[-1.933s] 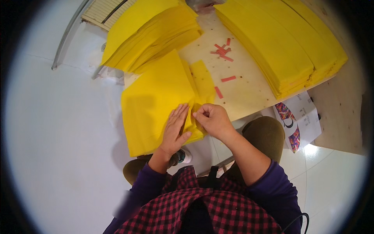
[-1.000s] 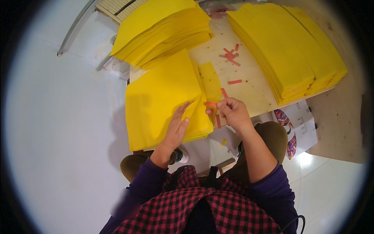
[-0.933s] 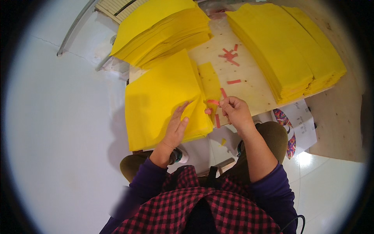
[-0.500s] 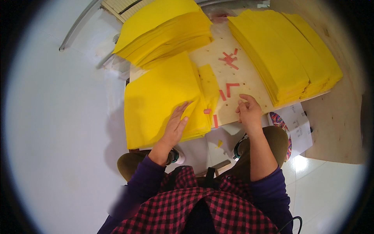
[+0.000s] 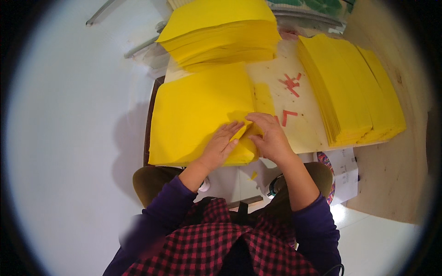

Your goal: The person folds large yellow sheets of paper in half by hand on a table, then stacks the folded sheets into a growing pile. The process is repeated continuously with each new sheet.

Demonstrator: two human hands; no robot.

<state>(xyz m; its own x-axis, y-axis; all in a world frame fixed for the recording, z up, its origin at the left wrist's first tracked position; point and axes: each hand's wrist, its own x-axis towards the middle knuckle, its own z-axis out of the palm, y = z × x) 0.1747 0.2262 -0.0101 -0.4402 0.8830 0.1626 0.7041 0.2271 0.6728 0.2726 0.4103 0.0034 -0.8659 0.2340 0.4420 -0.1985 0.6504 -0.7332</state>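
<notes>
A stack of yellow, felt-like sheets [image 5: 198, 106] lies before me on a light wooden tabletop. My left hand [image 5: 220, 146] rests open on its top sheet near the front right corner, fingers stretched out together. A crease rises in the yellow sheet beside those fingertips. At the stack's right edge my right hand [image 5: 269, 137] curves round the crease, its thumb and fingers apart. The fingertips of both hands are close together. Whether the right fingertips touch the sheet I cannot tell. A narrow yellow piece [image 5: 264, 99] sticks out from the stack's right side, partly behind my right hand.
Another tall yellow stack [image 5: 221, 41] stands behind. More yellow stacks [image 5: 345, 87] stand at the right of the tabletop [image 5: 311, 140]. Several red strips [image 5: 291, 85] lie between them. A wooden panel [image 5: 384, 184] rises at the right, with a white printed sheet [image 5: 345, 175] near it.
My right hand has moved left from over the tabletop to the stack's right edge, beside my left hand. The left hand stays on the stack. The whole view has shifted somewhat.
</notes>
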